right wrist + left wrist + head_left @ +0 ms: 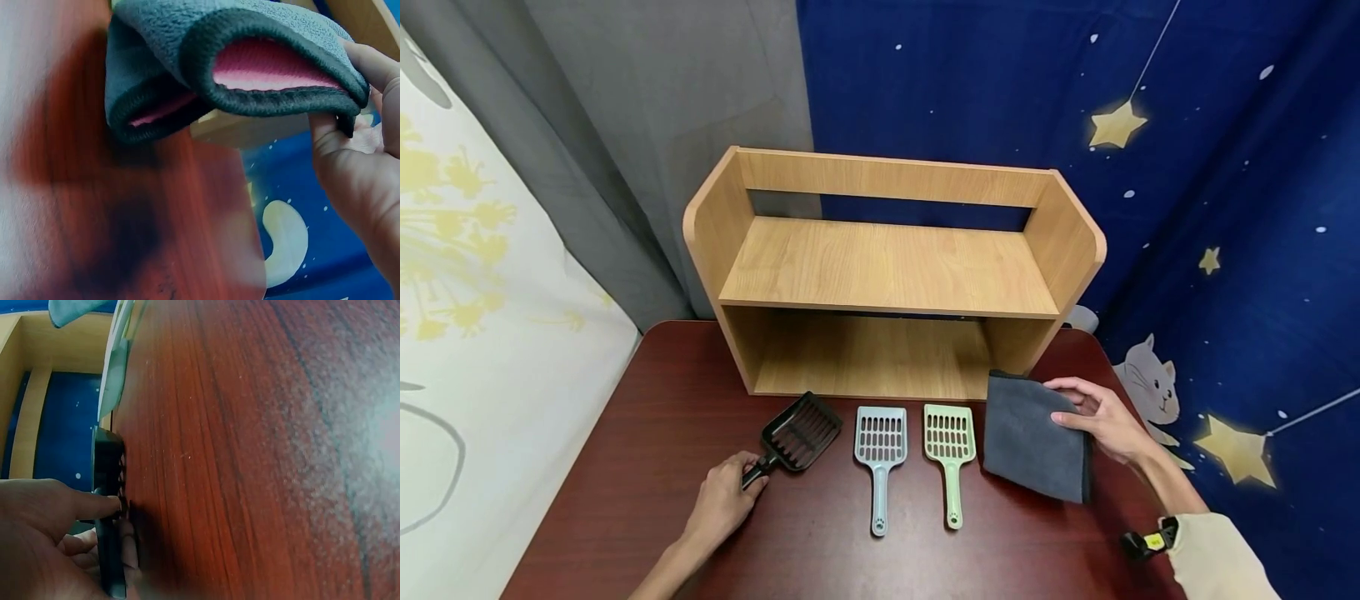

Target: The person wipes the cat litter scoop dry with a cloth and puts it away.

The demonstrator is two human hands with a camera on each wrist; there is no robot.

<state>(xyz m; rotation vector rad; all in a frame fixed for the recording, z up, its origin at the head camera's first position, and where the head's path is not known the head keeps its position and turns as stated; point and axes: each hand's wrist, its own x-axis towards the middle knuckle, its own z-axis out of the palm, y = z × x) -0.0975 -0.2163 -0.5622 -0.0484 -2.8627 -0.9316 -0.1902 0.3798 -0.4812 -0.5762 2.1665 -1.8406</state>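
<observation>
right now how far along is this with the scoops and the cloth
Barely begun. Nothing looks done: both levels of the wooden two-tier shelf hold nothing. In hand: the left hand grips the handle of the black slotted plastic scoop, and the right hand pinches an edge of the folded grey cloth. Untouched on the dark red table: the pale blue scoop and the green scoop.

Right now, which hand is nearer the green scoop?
Right. The right hand pinches the grey cloth just beside the green scoop; the left hand grips the black scoop, beyond the blue scoop.
</observation>
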